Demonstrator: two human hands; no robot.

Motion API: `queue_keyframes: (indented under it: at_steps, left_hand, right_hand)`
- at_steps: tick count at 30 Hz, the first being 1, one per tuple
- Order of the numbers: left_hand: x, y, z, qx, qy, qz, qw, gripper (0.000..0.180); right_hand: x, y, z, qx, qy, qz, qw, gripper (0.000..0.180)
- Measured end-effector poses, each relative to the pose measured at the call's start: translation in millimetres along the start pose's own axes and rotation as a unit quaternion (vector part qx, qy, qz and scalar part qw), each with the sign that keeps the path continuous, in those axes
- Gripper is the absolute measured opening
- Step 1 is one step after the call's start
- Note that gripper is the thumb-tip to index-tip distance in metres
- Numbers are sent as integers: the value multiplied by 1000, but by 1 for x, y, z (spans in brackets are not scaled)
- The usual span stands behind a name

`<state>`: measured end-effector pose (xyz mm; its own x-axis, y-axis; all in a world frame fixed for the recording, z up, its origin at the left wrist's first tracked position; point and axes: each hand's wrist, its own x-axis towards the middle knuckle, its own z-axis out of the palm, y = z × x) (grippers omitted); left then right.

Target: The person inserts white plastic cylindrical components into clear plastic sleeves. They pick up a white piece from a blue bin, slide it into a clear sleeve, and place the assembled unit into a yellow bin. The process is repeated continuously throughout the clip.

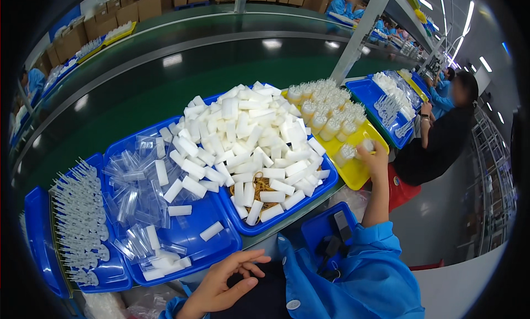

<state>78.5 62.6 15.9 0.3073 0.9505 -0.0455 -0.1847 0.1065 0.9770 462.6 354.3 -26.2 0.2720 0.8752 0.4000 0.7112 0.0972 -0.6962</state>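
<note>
My right hand (377, 160) reaches over the near corner of the yellow tray (354, 178). Its fingers close round a small clear-and-white bundle (367, 145), partly hidden by them. Just left of it stands a similar round bundle (345, 152), and many more (326, 106) fill the tray's far part. Low in front of my body, my left hand (229, 283) hovers with its fingers loosely bent and apart, holding nothing. Nearest to it is the front edge of a blue tray (221, 244) with clear plastic sleeves (135, 181) and a few white blocks.
White blocks (248, 123) heap over rubber bands (264, 184) in the middle blue tray. At far left, thin white plungers (80, 225) fill another tray. A green conveyor belt (138, 81) runs behind. A metal post (361, 35) rises beyond the yellow tray; a co-worker (441, 137) sits right.
</note>
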Motion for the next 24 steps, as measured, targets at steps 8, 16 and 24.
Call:
queue_keyframes:
  at_steps: [8,16,24]
  left_hand:
    - [-9,-5,0,16,35,0,999,43]
    - [-17,-5,-5,110,21,87,990,43]
    - [-114,17,-63,551,557,104,613,13]
  right_hand:
    - [-15,-18,13,33,-184,20,982,76]
    - [13,28,41,-99,-94,-81,987,91]
    - [-46,-62,17,-97,101,-230,963,70]
